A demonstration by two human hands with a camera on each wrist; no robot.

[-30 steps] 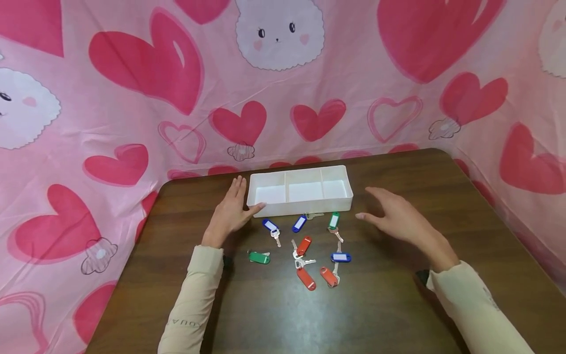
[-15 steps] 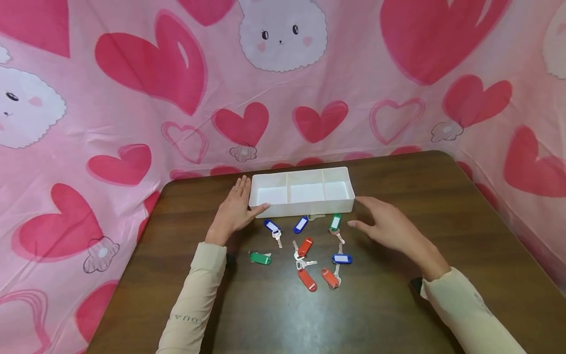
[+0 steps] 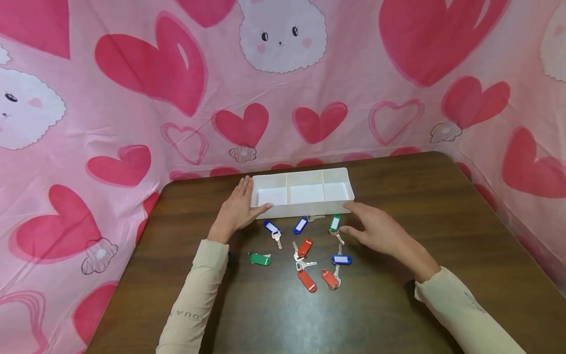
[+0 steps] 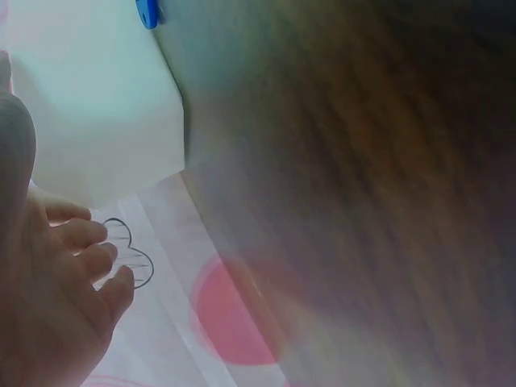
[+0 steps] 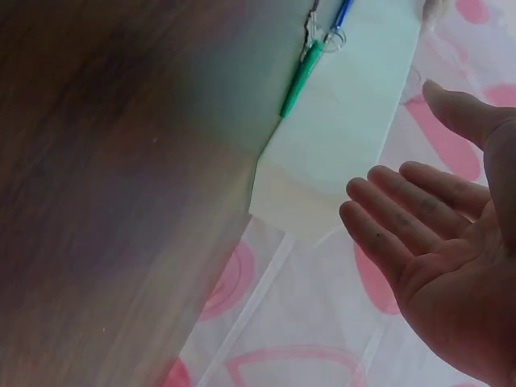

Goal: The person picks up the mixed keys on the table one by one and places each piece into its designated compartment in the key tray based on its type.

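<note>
A white tray (image 3: 305, 211) with three compartments stands toward the back of the table in the head view. At its left end lies my left hand (image 3: 234, 209), fingers extended along the side wall and thumb at the front wall. My right hand (image 3: 382, 228) reaches its front right corner with relaxed fingers, holding nothing. Just left of the right thumb lies a key with a green tag (image 3: 335, 223). In front of the tray are keys with blue tags (image 3: 300, 225), red tags (image 3: 307, 280) and another green tag (image 3: 260, 259). The right wrist view shows the right palm (image 5: 451, 298) bare.
The dark wooden table (image 3: 353, 314) carries all of this. A pink cloth with hearts (image 3: 247, 128) hangs behind the table and along its sides, close to the back edge.
My right hand has moved left, from apart at the tray's right side to its front right corner. The left hand has stayed at the tray's left end. The keys lie unmoved.
</note>
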